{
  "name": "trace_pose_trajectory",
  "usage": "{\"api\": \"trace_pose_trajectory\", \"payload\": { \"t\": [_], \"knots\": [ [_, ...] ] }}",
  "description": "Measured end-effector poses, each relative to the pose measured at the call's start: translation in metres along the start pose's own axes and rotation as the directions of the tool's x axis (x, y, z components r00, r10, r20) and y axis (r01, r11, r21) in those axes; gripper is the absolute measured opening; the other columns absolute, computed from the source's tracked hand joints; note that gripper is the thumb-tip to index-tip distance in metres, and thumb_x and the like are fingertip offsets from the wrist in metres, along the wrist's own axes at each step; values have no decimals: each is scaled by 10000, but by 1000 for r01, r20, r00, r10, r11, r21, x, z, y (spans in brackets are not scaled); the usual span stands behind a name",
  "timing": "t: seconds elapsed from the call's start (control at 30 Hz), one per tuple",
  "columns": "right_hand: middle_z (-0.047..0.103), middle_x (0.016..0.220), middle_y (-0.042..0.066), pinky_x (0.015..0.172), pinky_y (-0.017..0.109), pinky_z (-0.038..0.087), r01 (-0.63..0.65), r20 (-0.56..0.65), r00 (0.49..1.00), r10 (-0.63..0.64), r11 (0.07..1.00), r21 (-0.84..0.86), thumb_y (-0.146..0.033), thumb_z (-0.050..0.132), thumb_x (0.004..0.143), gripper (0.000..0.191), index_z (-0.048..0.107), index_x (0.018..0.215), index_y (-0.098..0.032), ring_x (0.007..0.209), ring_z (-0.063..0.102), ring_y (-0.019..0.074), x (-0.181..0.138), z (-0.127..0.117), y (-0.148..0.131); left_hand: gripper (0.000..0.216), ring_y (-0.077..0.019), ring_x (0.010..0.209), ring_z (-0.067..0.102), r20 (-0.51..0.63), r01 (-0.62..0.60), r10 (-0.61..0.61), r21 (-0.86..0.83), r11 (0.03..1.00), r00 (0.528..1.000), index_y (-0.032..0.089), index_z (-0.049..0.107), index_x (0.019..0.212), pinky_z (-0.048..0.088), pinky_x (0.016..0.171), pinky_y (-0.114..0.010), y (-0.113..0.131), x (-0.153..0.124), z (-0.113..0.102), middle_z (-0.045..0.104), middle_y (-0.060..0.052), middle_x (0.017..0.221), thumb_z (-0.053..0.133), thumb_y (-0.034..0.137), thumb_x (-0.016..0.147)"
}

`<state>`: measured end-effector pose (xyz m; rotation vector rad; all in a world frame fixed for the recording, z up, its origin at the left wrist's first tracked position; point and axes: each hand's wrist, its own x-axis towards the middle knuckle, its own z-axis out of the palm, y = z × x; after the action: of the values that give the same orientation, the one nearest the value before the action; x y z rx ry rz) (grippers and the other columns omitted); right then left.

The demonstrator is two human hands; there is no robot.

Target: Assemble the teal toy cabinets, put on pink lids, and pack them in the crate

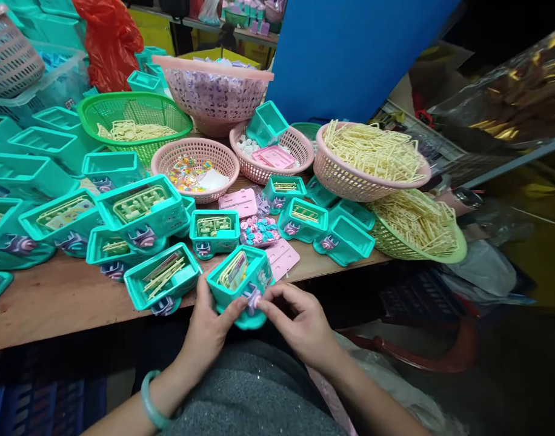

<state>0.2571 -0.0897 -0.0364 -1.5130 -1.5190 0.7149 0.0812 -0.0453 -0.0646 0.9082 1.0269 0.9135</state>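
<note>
At the table's front edge, my left hand (211, 324) grips the left side of a teal plastic box (219, 292), its thumb across the near end. Inside the box lie cream plastic frames (232, 268) and a printed card. A purple bracket (252, 298) with a pink round knob sits on the box's near side. My right hand (300, 315) is closed, thumb and finger pinching the pink knob (257, 301). Just beyond the box are a bag of pink and teal knobs (259, 231) and a flat pink panel (283, 259).
Several teal boxes (163, 278) crowd the wooden table (73, 303) on the left. Behind stand a pink basket with small colourful pieces (196, 147) and a green basket (134, 103). To the right, a pink basket (368, 175) and a yellow-green basket (418, 257) hold cream frames.
</note>
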Motion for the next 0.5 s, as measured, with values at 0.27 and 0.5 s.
{"api": "trace_pose_trajectory", "payload": {
  "t": [0.27,0.5],
  "knots": [
    [360,1677,138,1209,661,335,301,360,926,-113,794,-528,-368,855,797,945,358,1599,-304,1576,252,399,26,-52,113,760,-340,1262,623,58,-44,39,79,996,998,243,486,1351,517,1054,-420,-12,-6,-30,672,-103,1329,853,509,741],
    [637,1382,160,1036,565,553,510,323,860,-395,692,-512,-259,647,952,578,525,1516,-282,1274,602,347,27,-55,125,718,-364,1274,621,141,-122,112,62,991,984,225,484,1377,515,1065,-468,-12,1,-28,659,-135,1357,815,468,788]
  ]
}}
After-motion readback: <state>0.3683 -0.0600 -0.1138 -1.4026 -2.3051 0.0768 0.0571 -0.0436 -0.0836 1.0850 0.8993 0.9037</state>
